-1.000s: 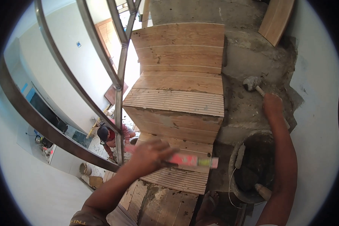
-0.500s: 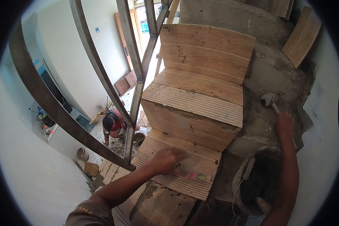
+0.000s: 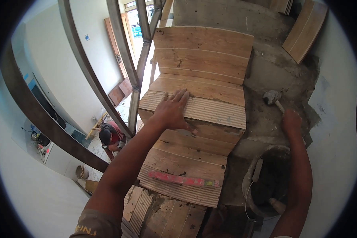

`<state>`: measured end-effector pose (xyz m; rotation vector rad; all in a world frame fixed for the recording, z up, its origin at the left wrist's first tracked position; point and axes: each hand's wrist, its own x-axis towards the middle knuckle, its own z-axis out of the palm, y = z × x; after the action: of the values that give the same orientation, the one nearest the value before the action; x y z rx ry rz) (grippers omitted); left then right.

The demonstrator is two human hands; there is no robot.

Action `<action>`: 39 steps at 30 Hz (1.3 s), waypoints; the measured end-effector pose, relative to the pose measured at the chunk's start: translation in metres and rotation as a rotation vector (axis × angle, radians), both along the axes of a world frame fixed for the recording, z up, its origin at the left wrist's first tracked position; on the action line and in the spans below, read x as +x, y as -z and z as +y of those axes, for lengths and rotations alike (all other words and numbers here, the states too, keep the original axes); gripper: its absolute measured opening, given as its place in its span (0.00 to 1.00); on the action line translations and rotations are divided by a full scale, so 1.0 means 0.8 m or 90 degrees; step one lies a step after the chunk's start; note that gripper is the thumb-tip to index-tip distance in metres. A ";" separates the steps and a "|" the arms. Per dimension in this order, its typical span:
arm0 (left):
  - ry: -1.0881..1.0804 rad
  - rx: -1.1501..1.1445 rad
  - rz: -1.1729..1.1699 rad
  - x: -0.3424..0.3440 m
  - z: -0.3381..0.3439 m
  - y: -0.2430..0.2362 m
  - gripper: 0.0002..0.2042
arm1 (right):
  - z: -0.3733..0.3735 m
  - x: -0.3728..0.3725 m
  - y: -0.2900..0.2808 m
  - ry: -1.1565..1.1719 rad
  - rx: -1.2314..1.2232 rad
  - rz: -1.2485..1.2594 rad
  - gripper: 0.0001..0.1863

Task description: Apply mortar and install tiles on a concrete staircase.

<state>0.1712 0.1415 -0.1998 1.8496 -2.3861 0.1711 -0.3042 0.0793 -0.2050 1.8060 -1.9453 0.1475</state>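
My left hand (image 3: 171, 113) rests with its fingers spread on the ribbed edge of a wood-patterned stair tile (image 3: 220, 110). Its thumb hangs over the tile's front edge. On the right, my right hand (image 3: 292, 125) is closed around the handle of a mallet (image 3: 271, 97), whose pale rounded head is over the bare cement side of the stairs. A red spirit level (image 3: 178, 179) lies across the lower tiled step, untouched by either hand.
Below my right forearm stands a bucket (image 3: 248, 186) of dark mix with a tool handle (image 3: 277, 205) in it. Metal railing bars (image 3: 83, 55) run along the left. Down there, a person (image 3: 112, 135) crouches. A loose tile (image 3: 305, 29) leans at the upper right.
My left hand has moved up and forward from the lower step, near the spirit level, onto the ribbed edge above. The right hand still holds the mallet. The view has shifted slightly.
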 end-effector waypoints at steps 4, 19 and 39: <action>-0.002 0.005 0.010 0.006 0.004 0.000 0.73 | 0.048 0.046 -0.049 0.014 -0.013 -0.100 0.13; 0.026 0.006 0.049 0.009 0.000 -0.002 0.72 | 0.032 0.269 -0.049 -0.336 -0.047 -0.441 0.19; 0.012 0.019 0.055 0.016 0.005 -0.001 0.72 | 0.046 0.302 -0.070 -0.331 0.013 -0.424 0.18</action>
<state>0.1843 0.1456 -0.1987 1.8076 -2.3610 0.0528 -0.0625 0.1159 -0.1488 2.4550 -1.7942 1.0128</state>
